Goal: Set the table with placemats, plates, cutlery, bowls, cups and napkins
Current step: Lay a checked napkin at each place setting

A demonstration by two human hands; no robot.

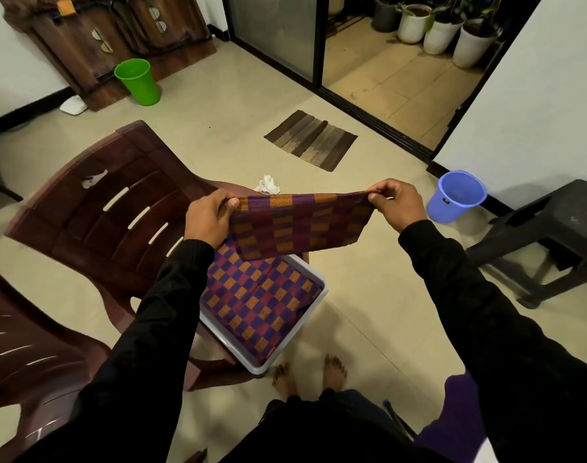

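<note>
While I watch from the head camera, my left hand (207, 219) and right hand (396, 202) hold a checked placemat (297, 224) stretched between them, above a chair (118, 208). Each grip pinches one top corner of the mat: the left thumb lies over the cloth's edge, the right fingertips are bunched on the far corner. The mat hangs slack below the hands, in purple, maroon and orange squares.

Directly under it, a white tray (313, 304) sits on the chair's seat, its near corner jutting past the seat's front edge. More placemats (262, 300) of the same check lie folded in the tray, filling it wall to wall.

A crumpled white tissue (268, 184) shows just beyond the held mat's top edge; I cannot tell what it rests on. A second chair (28, 349) stands at the lower left. On the floor (225, 121), a striped brown rug (311, 140) lies before a sliding door (275, 31), a green bin (138, 81) stands by a wooden panel (95, 35), and a blue bin (455, 196) stands against the right wall, beside a dark stool (546, 235). My bare feet (310, 374) show below the tray.
</note>
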